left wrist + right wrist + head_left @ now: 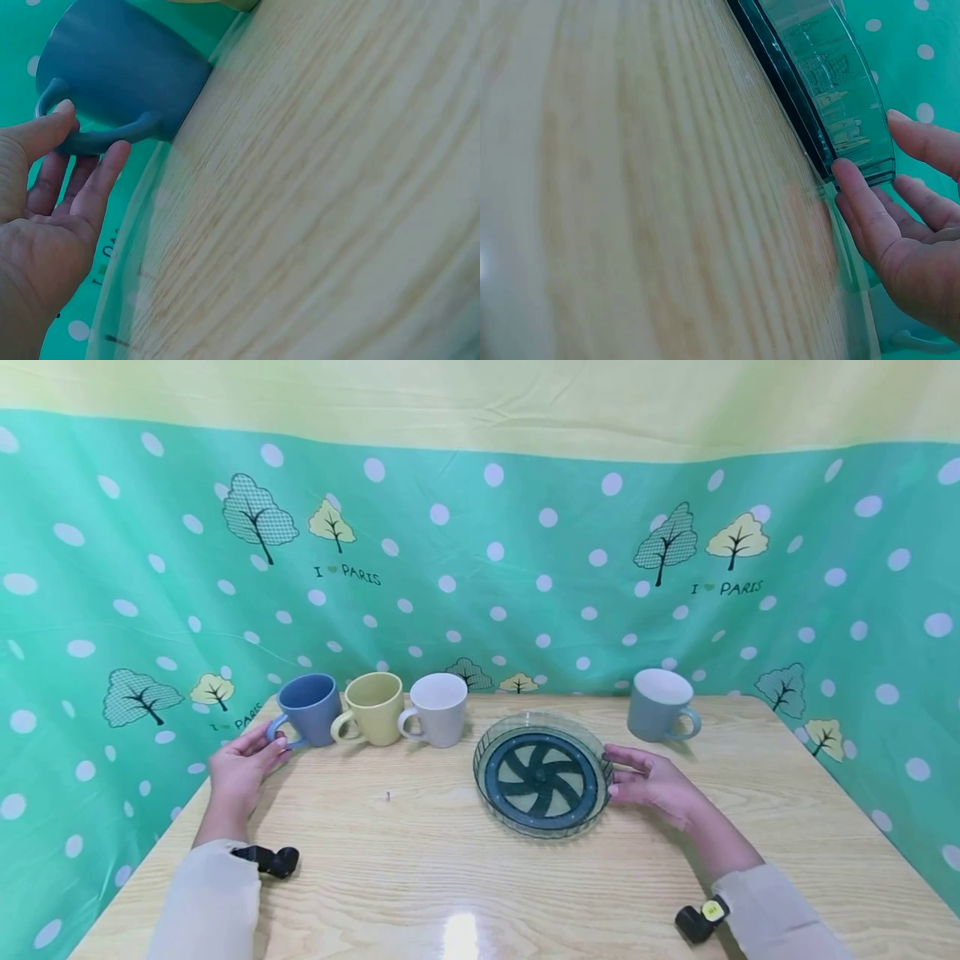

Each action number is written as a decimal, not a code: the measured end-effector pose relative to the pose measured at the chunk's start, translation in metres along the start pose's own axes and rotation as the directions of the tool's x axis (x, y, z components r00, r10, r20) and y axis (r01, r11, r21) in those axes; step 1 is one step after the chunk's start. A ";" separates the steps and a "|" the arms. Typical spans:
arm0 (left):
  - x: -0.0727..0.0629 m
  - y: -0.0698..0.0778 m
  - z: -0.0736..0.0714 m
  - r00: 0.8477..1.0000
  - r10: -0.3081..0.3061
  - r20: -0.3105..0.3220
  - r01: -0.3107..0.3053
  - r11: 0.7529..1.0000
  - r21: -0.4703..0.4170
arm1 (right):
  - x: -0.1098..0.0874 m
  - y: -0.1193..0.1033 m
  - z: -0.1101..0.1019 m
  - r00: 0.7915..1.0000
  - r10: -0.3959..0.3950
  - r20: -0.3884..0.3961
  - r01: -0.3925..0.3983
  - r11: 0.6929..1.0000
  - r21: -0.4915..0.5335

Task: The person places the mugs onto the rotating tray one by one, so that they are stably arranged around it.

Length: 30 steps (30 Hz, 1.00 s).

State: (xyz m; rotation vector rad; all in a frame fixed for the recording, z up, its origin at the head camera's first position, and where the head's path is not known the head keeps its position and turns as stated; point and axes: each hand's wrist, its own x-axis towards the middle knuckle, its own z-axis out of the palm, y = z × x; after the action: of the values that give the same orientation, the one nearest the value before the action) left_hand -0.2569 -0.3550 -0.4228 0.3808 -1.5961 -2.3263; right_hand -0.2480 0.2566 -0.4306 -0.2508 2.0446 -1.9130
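Note:
At the left end of a row of mugs stands a blue mug. My left hand holds its handle between thumb and fingers, and the mug is upright on the table. Beside it are a yellow mug and a white mug, both with handles pointing left. My right hand touches the right side of a clear round tray, which has a dark pinwheel-patterned base. In the right wrist view its fairly straight, spread fingers meet the tray's wall.
A grey-blue mug with a pale inside stands at the back right, handle to the right. Behind the wooden table hangs a green dotted curtain. A tiny speck lies near the table's middle.

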 end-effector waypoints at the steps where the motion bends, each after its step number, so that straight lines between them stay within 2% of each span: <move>1: 0.000 0.000 0.001 1.000 0.002 -0.006 -0.002 1.000 0.008 | 0.000 0.000 0.000 1.000 -0.002 0.000 0.002 1.000 -0.003; 12: -0.005 0.001 0.005 0.994 0.025 -0.111 -0.014 0.995 0.099 | 0.000 0.001 0.000 1.000 -0.004 0.021 0.003 1.000 0.025; 16: -0.008 0.003 0.004 0.991 0.012 -0.135 0.000 0.996 0.085 | 0.000 0.001 0.000 1.000 -0.005 0.019 0.005 1.000 0.020; 22: -0.013 0.001 -0.005 0.989 0.005 -0.146 -0.005 1.000 -0.004 | 0.000 -0.001 0.001 1.000 -0.007 0.021 0.007 1.000 0.023; 25: -0.014 0.001 -0.009 0.990 0.019 -0.141 -0.024 0.999 -0.039 | -0.001 -0.002 0.002 1.000 -0.008 0.018 0.008 1.000 0.026; 30: -0.017 0.001 -0.011 0.988 0.055 -0.142 -0.061 0.998 -0.035 | 0.000 -0.001 0.001 1.000 -0.003 0.019 0.003 1.000 0.022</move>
State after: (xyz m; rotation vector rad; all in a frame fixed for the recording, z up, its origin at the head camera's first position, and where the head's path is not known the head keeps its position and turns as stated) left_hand -0.2371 -0.3580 -0.4249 0.4722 -1.4732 -2.2313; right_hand -0.2476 0.2554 -0.4302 -0.2658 2.0108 -1.9265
